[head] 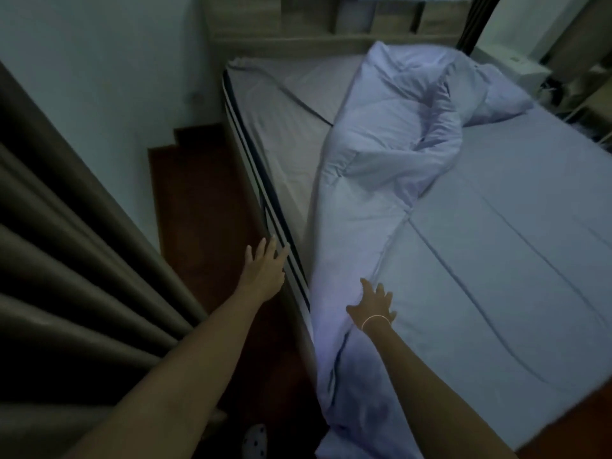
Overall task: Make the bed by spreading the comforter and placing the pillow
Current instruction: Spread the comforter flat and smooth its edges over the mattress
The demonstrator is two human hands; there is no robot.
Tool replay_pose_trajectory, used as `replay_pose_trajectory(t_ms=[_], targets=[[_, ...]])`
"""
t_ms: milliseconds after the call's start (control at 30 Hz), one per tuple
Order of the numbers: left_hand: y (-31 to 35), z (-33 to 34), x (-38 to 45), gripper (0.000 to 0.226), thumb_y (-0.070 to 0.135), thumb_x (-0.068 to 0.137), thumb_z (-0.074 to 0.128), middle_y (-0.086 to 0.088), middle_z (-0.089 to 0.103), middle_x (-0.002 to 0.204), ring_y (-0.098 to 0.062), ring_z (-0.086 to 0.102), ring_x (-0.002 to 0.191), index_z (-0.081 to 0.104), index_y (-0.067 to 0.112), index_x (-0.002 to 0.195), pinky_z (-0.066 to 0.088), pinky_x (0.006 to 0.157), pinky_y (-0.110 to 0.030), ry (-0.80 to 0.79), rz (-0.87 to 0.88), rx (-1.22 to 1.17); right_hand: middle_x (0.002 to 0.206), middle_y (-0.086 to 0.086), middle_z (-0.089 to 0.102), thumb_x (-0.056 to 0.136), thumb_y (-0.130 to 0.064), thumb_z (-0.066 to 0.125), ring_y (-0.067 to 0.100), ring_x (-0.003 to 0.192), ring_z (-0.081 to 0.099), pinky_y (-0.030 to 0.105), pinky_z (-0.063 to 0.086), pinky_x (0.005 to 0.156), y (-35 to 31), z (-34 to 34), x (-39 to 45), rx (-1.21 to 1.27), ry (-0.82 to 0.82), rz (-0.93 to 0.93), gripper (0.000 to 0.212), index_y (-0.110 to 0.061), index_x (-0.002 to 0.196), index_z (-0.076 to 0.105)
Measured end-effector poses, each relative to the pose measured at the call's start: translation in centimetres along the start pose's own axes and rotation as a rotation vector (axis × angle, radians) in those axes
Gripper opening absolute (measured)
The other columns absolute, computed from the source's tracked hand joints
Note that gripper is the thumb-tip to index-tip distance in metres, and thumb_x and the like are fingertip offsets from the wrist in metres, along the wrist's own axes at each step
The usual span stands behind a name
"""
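Head camera looks down along the bed [496, 260].

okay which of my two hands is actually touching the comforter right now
The right hand, the one with the thin band at the wrist, rests spread on the comforter. The left hand is off it, by the mattress edge.

A bed [284, 137] with a grey sheet carries a pale blue comforter [381, 180], bunched ahead of the right hand [372, 306] and flattened right of it.
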State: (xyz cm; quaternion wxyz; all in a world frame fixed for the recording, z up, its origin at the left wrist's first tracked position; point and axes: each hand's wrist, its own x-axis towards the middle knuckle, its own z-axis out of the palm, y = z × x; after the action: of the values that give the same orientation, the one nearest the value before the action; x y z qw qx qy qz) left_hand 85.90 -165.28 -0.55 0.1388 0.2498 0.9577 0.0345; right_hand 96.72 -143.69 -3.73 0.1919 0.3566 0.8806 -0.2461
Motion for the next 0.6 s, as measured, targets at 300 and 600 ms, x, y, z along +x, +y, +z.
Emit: replay_pose_trajectory(t_ms=[300, 600], targets=[[-1.1, -3.7, 7.2, 0.057, 0.032, 0.099, 0.034, -0.011, 0.002, 0.159, -0.029, 0.005, 0.147, 0.012, 0.02, 0.15, 0.009, 0.118, -0.053, 0.044, 0.157, 0.036, 0.158, 0.006, 0.006, 0.083, -0.04, 0.064, 0.033, 0.145, 0.005, 0.056, 0.021, 0.112, -5.4, -1.1, 3.9, 0.104, 0.056, 0.059, 0.08, -0.038, 0.146, 0.014], [-4.4, -9.7, 22.8, 0.063, 0.038, 0.096, 0.04, -0.01, 0.006, 0.159, -0.029, 0.012, 0.145, 0.011, 0.024, 0.15, 0.01, 0.117, -0.051, 0.086, 0.185, 0.022, 0.158, 0.007, 0.007, 0.08, -0.042, 0.068, 0.035, 0.145, 0.003, 0.057, 0.021, 0.112, -13.6, -7.7, 17.9, 0.18, 0.127, 0.066, 0.083, -0.037, 0.146, 0.017]])
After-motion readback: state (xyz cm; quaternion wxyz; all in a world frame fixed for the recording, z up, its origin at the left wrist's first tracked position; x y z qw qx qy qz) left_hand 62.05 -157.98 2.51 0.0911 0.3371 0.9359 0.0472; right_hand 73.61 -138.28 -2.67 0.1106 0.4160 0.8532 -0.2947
